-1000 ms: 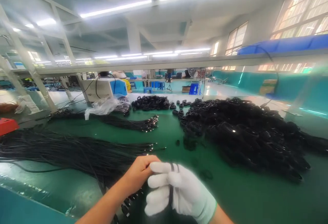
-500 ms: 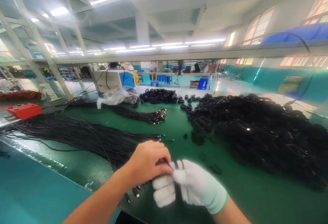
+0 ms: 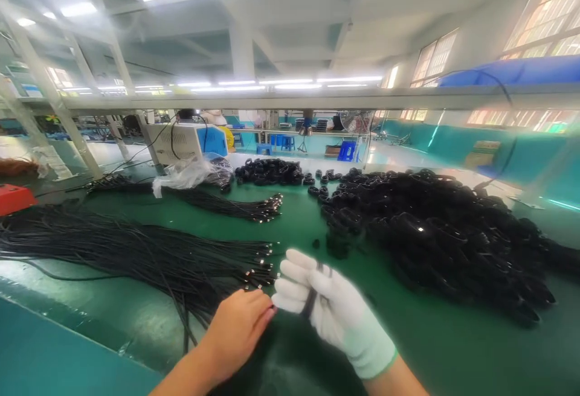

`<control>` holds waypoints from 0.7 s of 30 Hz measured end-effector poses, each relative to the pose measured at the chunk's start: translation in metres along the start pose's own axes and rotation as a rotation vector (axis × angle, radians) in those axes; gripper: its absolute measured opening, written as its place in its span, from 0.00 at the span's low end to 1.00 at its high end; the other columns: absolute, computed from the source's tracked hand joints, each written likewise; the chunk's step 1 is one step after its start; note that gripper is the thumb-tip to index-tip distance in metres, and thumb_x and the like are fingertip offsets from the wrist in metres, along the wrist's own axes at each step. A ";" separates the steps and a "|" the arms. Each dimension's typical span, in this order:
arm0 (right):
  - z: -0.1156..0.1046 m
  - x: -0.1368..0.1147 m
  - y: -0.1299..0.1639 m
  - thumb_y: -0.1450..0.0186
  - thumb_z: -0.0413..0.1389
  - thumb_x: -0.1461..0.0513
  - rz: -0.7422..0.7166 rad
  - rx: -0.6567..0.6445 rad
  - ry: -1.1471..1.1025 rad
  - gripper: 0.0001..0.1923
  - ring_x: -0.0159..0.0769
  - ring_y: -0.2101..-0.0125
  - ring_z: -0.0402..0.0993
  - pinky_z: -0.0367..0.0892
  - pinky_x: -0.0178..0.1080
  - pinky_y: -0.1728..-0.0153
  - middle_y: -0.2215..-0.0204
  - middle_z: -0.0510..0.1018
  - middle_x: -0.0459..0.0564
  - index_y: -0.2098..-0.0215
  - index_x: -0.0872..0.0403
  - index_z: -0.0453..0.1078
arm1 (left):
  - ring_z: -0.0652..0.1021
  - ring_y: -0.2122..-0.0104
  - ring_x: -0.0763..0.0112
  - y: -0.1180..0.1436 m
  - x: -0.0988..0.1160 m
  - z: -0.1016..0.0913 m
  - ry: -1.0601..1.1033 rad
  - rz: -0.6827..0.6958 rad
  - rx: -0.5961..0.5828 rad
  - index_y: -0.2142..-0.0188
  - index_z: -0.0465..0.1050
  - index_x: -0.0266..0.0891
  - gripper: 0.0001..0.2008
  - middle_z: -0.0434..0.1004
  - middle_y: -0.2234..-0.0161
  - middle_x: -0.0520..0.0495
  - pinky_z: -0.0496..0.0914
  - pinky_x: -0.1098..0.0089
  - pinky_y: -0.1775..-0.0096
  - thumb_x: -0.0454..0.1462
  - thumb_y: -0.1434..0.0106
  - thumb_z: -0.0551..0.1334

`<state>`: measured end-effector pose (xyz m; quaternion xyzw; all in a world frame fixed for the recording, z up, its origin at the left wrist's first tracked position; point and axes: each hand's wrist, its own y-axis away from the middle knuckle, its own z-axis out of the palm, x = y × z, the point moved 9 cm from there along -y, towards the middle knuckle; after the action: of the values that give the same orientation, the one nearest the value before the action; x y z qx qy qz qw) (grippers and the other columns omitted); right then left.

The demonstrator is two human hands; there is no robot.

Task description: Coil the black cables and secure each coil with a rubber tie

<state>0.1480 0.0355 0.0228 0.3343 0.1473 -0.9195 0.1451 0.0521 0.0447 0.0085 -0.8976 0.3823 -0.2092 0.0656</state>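
Item: black cable loop (image 3: 312,299), wound across the gloved right hand (image 3: 333,311), fingers spread, long axis along them. Bare left hand (image 3: 238,332), loosely curled, just left, fingertips touching. Straight cable bundle (image 3: 136,257) left on table (image 3: 453,354).

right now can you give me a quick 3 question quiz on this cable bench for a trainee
1. True or false: the right hand wears a white glove and the left hand is bare.
2. What runs across the right hand's fingers? A) a black cable loop B) a red box C) a plastic bag
3. Which side of the green table holds the big pile of coiled cables, as the person faces it?

Key
1. True
2. A
3. The right side; the straight cable bundle lies on the left.
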 end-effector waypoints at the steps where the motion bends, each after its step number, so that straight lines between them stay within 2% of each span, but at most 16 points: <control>1: -0.005 0.000 -0.001 0.41 0.60 0.57 -0.016 0.038 -0.028 0.17 0.31 0.71 0.65 0.63 0.44 0.61 0.70 0.68 0.46 0.56 0.55 0.65 | 0.72 0.72 0.70 0.005 0.010 0.003 -0.047 0.019 -0.005 0.70 0.70 0.39 0.12 0.73 0.72 0.50 0.63 0.71 0.67 0.34 0.35 0.49; 4: -0.023 0.010 0.001 0.41 0.60 0.61 0.004 0.178 0.003 0.17 0.34 0.66 0.69 0.62 0.45 0.58 0.65 0.72 0.50 0.54 0.56 0.65 | 0.71 0.74 0.70 0.010 0.036 0.006 -0.118 0.092 0.009 0.72 0.69 0.39 0.12 0.73 0.73 0.49 0.62 0.70 0.69 0.32 0.36 0.50; 6: -0.025 0.024 0.005 0.41 0.60 0.62 0.103 0.195 0.086 0.17 0.36 0.65 0.70 0.62 0.43 0.59 0.64 0.73 0.52 0.54 0.57 0.66 | 0.71 0.74 0.70 0.006 0.043 -0.004 -0.136 0.138 0.059 0.73 0.69 0.39 0.09 0.73 0.74 0.50 0.60 0.69 0.69 0.33 0.37 0.54; 9: -0.011 0.047 0.013 0.43 0.61 0.63 0.279 0.058 0.118 0.15 0.34 0.69 0.69 0.62 0.41 0.64 0.69 0.73 0.51 0.59 0.61 0.68 | 0.71 0.72 0.71 -0.005 0.034 -0.028 -0.044 0.152 0.059 0.72 0.71 0.40 0.04 0.74 0.73 0.53 0.60 0.69 0.66 0.38 0.42 0.62; 12: 0.009 0.066 0.019 0.45 0.63 0.61 0.406 -0.102 0.004 0.16 0.32 0.72 0.67 0.62 0.42 0.65 0.73 0.69 0.49 0.62 0.62 0.67 | 0.72 0.70 0.74 -0.017 0.014 -0.040 0.241 0.078 -0.055 0.71 0.73 0.40 0.03 0.74 0.72 0.55 0.63 0.73 0.65 0.37 0.45 0.65; 15: 0.023 0.083 0.023 0.46 0.63 0.60 0.514 -0.184 -0.155 0.16 0.29 0.75 0.62 0.61 0.39 0.68 0.76 0.62 0.45 0.65 0.60 0.64 | 0.73 0.71 0.74 -0.021 -0.005 -0.025 0.586 -0.050 -0.190 0.71 0.75 0.37 0.04 0.74 0.72 0.53 0.65 0.77 0.69 0.36 0.46 0.65; 17: 0.026 0.089 0.020 0.47 0.64 0.61 0.520 -0.181 -0.217 0.16 0.27 0.76 0.58 0.59 0.37 0.70 0.77 0.58 0.42 0.68 0.58 0.62 | 0.73 0.71 0.74 -0.021 -0.016 -0.008 0.667 -0.119 -0.235 0.70 0.75 0.35 0.05 0.75 0.72 0.52 0.65 0.77 0.69 0.36 0.44 0.62; 19: 0.022 0.082 0.013 0.47 0.64 0.62 0.420 -0.137 -0.220 0.16 0.26 0.76 0.56 0.58 0.36 0.70 0.77 0.57 0.41 0.66 0.57 0.63 | 0.72 0.72 0.74 -0.019 -0.025 0.006 0.624 -0.165 -0.244 0.72 0.73 0.34 0.09 0.74 0.73 0.52 0.64 0.76 0.71 0.34 0.40 0.56; 21: 0.011 0.065 0.004 0.45 0.63 0.60 0.253 -0.068 -0.148 0.16 0.27 0.75 0.58 0.60 0.37 0.68 0.76 0.60 0.42 0.62 0.56 0.64 | 0.71 0.73 0.73 -0.016 -0.030 0.013 0.554 -0.192 -0.238 0.75 0.71 0.35 0.12 0.73 0.75 0.52 0.62 0.76 0.72 0.32 0.39 0.51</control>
<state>0.0958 0.0170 -0.0128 0.2764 0.1240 -0.9104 0.2818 0.0496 0.0762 -0.0089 -0.8400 0.3208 -0.4046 -0.1667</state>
